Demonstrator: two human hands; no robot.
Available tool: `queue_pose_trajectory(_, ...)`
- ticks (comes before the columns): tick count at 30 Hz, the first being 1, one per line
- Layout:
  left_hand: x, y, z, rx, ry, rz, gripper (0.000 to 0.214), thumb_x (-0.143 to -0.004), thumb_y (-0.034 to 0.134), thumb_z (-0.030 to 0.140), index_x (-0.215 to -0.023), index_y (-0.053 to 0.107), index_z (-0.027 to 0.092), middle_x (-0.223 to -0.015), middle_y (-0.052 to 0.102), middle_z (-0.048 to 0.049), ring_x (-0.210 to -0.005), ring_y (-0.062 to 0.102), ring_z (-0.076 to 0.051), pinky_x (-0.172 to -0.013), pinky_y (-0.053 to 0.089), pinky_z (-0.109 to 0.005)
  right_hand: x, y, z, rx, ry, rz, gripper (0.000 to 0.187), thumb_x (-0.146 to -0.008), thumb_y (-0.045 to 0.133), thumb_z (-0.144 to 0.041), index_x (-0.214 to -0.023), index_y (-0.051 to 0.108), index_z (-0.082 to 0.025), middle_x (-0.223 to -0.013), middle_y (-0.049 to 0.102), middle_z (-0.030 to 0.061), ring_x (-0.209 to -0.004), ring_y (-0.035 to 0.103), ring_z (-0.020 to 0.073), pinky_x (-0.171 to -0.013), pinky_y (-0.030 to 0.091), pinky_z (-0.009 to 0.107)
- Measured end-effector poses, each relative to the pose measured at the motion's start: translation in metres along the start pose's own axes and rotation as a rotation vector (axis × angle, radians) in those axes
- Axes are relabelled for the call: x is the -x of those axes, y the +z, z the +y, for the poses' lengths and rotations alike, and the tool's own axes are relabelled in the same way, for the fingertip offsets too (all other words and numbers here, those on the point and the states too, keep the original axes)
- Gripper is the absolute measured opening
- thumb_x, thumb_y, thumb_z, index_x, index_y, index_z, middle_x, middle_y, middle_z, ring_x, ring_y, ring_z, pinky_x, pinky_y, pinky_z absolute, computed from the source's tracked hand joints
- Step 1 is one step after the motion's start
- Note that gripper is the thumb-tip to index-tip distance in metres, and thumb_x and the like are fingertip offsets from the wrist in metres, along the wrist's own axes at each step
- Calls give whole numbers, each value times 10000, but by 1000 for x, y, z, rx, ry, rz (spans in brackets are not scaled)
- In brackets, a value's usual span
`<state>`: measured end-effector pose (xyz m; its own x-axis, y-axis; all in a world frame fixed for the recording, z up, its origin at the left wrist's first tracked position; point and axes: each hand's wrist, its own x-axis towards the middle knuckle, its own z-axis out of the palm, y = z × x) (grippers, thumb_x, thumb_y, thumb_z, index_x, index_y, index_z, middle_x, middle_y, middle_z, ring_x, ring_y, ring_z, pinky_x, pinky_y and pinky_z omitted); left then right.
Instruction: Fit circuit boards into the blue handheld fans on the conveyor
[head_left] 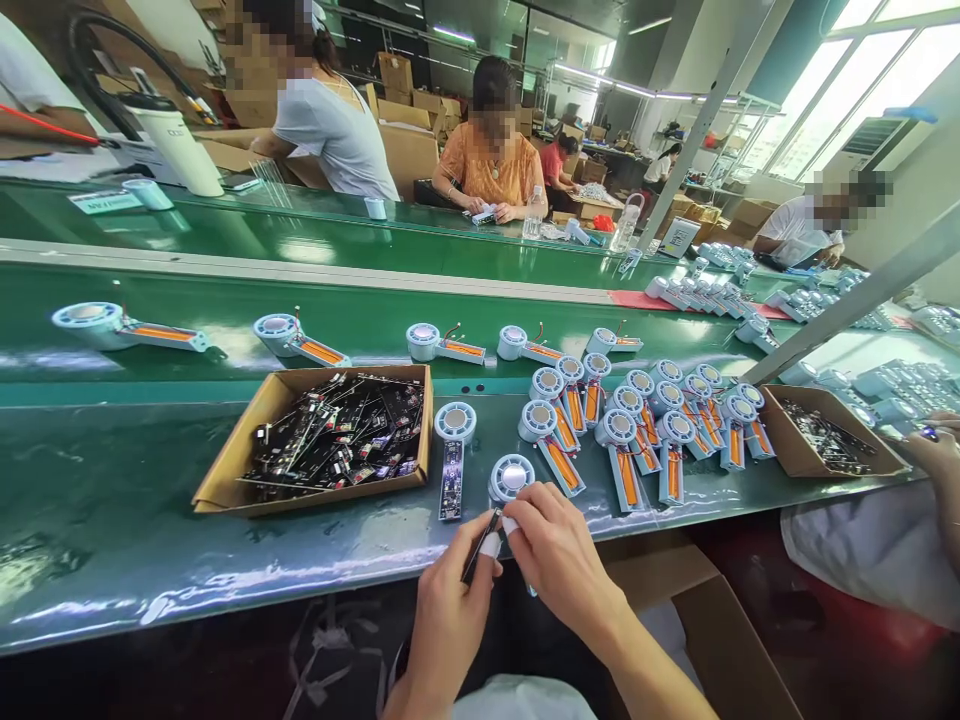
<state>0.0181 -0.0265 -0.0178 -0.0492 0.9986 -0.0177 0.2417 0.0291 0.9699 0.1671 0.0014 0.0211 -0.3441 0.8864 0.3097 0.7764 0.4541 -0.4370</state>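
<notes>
Between the thumb and fingers of my left hand (454,600) is a narrow black circuit board (480,548), held at a tilt. My right hand (559,545) is closed, its fingertips pinched against the board's upper end; what they grip is too small to make out. White covers wrap a fingertip on each hand. Just beyond my fingers sits a light-blue handheld fan body (512,476), its handle mostly hidden by my right hand. Left of it lies another fan body (454,422) with a circuit board (451,480) in its handle.
A cardboard box (217,480) of circuit boards stands at left. Several fan bodies (619,428) with orange-lined handles cluster at right, others (424,342) lie in a row on the green belt (360,320). Another box (892,462) and a co-worker's hand (937,450) are far right.
</notes>
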Motion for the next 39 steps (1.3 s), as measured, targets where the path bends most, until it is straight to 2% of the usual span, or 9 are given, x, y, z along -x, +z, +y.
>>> queue_pose_trajectory(10, -21, -22, -3, 126, 60, -209, 321, -907, 559, 358, -1091, 741, 168, -686, 684, -3, -568, 644, -140, -523, 538, -232, -9, -6, 12, -512, 160, -86, 250, -903, 573, -60, -983, 750, -219, -925, 654, 31, -787, 624, 152, -694, 479, 244)
queue_pose_trajectory(16, -28, -28, -7, 91, 116, -274, 299, -900, 554, 352, -1034, 757, 177, -629, 654, 8, -568, 639, -145, -531, 529, -229, -12, -6, 8, -459, 192, -86, 209, -888, 615, -76, -938, 766, -210, -912, 667, 40, -853, 639, 183, -765, 486, 287)
queue_pose_trajectory(20, -29, -34, -2, -5, 100, -296, 337, -922, 521, 362, -1164, 690, 199, -778, 734, -27, -690, 704, -176, -682, 578, -275, -7, -7, 16, -539, 161, -51, 189, -912, 616, -147, -1037, 738, -220, -1009, 660, 53, -802, 623, 162, -721, 505, 273)
queue_pose_trajectory(25, -21, -33, -4, -148, 63, -285, 448, -948, 442, 341, -1371, 546, 232, -912, 781, -48, -692, 721, -186, -717, 580, -302, 15, -23, 31, -493, 109, -102, 436, -888, 478, -28, -1199, 681, -257, -1121, 624, 65, -966, 623, 177, -840, 524, 295)
queue_pose_trajectory(28, -18, -27, -6, -219, 77, -247, 441, -965, 396, 329, -1353, 568, 210, -772, 748, -25, -576, 679, -182, -654, 579, -300, 22, -22, 31, -414, 29, -201, 441, -860, 476, -6, -1127, 726, -252, -1072, 613, 65, -987, 624, 182, -874, 526, 313)
queue_pose_trajectory(30, -17, -23, -6, -282, 126, -209, 428, -971, 370, 297, -1317, 605, 202, -730, 731, -23, -564, 674, -191, -652, 585, -310, 21, -15, 29, -450, 38, -149, 332, -891, 501, -56, -1008, 757, -231, -1053, 639, 73, -968, 641, 188, -869, 531, 322)
queue_pose_trajectory(34, -16, -19, -6, -479, 336, -164, 464, -939, 339, 150, -1229, 694, 224, -893, 745, -74, -747, 740, -217, -681, 590, -293, 10, 4, 31, -787, 319, 33, 151, -909, 616, -242, -1007, 728, -215, -859, 722, 44, -797, 697, 191, -756, 575, 324)
queue_pose_trajectory(36, -12, -21, -7, -664, 420, -164, 540, -897, 335, 51, -1233, 710, 248, -936, 732, -79, -719, 743, -203, -619, 572, -258, 7, 12, 31, -986, 466, 69, 228, -859, 691, -314, -1065, 683, -216, -733, 714, 6, -664, 687, 181, -652, 584, 307)
queue_pose_trajectory(39, -7, -24, -8, -900, 501, -179, 666, -829, 332, -61, -1272, 698, 274, -957, 722, -74, -651, 729, -178, -556, 544, -226, 4, 17, 29, -1092, 534, 102, 216, -805, 753, -370, -925, 682, -205, -677, 702, -4, -594, 663, 166, -598, 570, 286)
